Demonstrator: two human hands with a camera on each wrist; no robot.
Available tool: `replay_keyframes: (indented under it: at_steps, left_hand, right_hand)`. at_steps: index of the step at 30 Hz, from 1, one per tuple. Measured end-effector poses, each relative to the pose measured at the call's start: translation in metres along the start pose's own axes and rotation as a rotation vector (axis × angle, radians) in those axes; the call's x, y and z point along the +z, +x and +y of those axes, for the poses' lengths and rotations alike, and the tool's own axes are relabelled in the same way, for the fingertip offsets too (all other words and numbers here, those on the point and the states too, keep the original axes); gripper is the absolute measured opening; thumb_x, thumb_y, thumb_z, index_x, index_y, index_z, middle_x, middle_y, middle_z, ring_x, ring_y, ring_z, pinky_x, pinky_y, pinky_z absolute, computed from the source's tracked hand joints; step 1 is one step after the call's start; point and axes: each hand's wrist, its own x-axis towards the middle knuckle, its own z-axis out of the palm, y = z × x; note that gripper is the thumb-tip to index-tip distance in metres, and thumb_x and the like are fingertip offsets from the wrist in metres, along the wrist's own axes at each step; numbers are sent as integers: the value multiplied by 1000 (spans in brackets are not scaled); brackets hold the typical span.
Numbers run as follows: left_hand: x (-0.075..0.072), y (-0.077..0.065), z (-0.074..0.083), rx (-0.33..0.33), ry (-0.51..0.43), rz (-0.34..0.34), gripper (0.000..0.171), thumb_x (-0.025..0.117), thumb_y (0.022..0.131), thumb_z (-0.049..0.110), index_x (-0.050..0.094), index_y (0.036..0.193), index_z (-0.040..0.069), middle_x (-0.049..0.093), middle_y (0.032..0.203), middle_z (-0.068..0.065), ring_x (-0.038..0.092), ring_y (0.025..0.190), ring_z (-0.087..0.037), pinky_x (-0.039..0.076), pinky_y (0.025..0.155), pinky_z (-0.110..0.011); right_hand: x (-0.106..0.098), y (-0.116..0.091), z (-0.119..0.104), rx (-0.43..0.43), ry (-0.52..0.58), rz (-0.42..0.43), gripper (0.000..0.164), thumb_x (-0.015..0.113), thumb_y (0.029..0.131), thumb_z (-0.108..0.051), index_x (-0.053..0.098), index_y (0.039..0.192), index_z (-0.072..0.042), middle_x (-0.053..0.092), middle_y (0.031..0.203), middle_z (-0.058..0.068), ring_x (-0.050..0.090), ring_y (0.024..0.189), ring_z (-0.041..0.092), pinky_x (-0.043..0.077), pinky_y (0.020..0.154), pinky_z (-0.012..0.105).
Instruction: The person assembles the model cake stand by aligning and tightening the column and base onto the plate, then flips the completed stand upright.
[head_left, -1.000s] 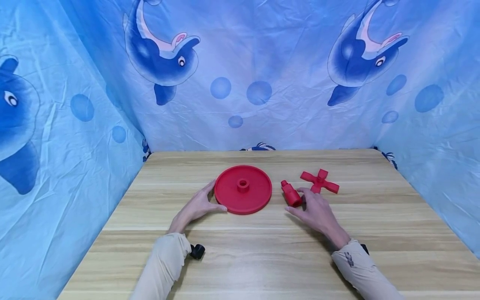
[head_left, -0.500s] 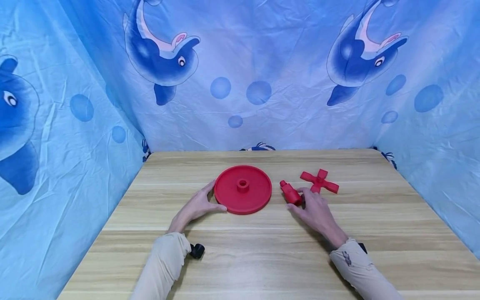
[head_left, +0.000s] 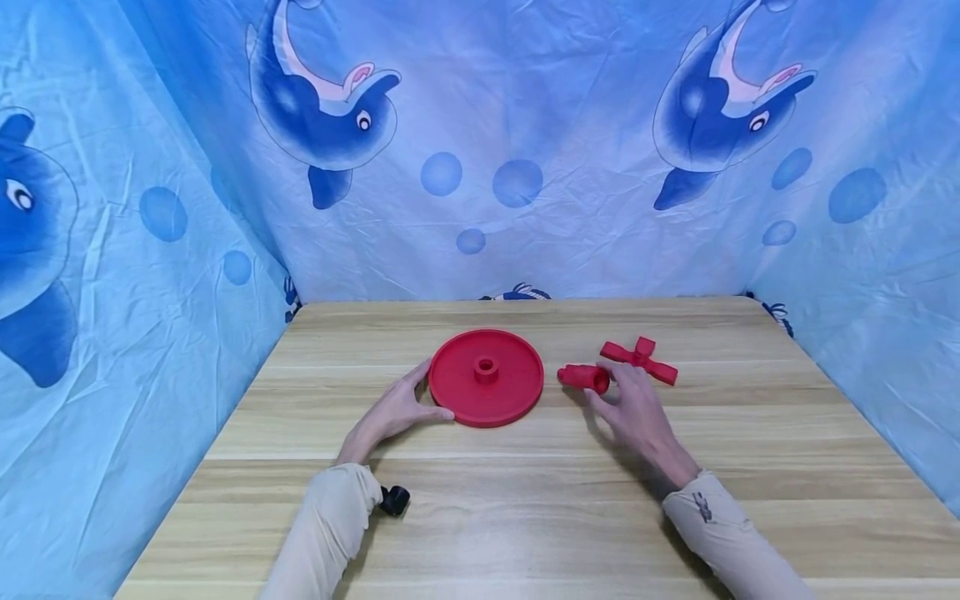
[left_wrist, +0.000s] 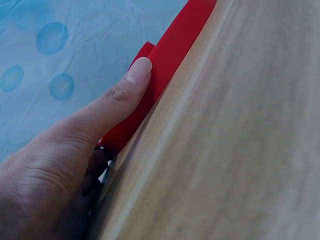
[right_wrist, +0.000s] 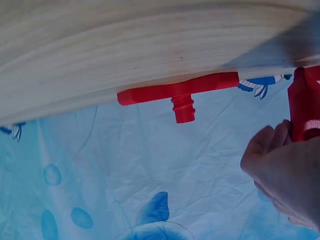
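My left hand [head_left: 396, 414] grips the near left rim of a red round disc [head_left: 459, 387] lying on the table. The left wrist view has its thumb pressed on the disc's side wall [left_wrist: 167, 65]. A raised hollow socket [head_left: 486, 372] stands at the disc's centre. Just right of the disc, my right hand [head_left: 639, 414] pinches a red stepped cylinder [head_left: 583, 377] by its wide hollow end, over the table. Its narrow tip points left towards the disc. Behind the right hand lies a red four-armed cross [head_left: 662, 372]; from the side, a threaded stud [right_wrist: 183, 109] shows at its middle.
The wooden table [head_left: 480, 517] reaches back to a blue sheet [head_left: 585, 233] printed with dolphins, which also hangs at both sides. A black wrist device [head_left: 394, 502] sits at the left cuff.
My right hand has raised the cylinder slightly and swung it from a slant to nearly crosswise, its hollow end now facing right and nearer the cross. The left hand and disc stay put.
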Motion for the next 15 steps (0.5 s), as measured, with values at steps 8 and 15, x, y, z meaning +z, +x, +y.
replay_keyframes:
  at_steps: [8,15]
  left_hand:
    - [-1,0,0,-22,15,-1,122,89,72,61,25,166,17,29,167,-10,28,152,-34,29,119,-59]
    - [-1,-2,0,-18,12,-1,121,89,72,61,26,166,17,30,167,-10,28,152,-33,29,119,-58]
  right_hand:
    - [-3,8,-3,-50,32,45,58,88,81,-8,63,131,6,67,113,20,57,103,36,52,89,54]
    - [-2,19,-14,-66,72,52,57,90,79,-10,65,128,3,67,111,16,58,106,35,54,89,54]
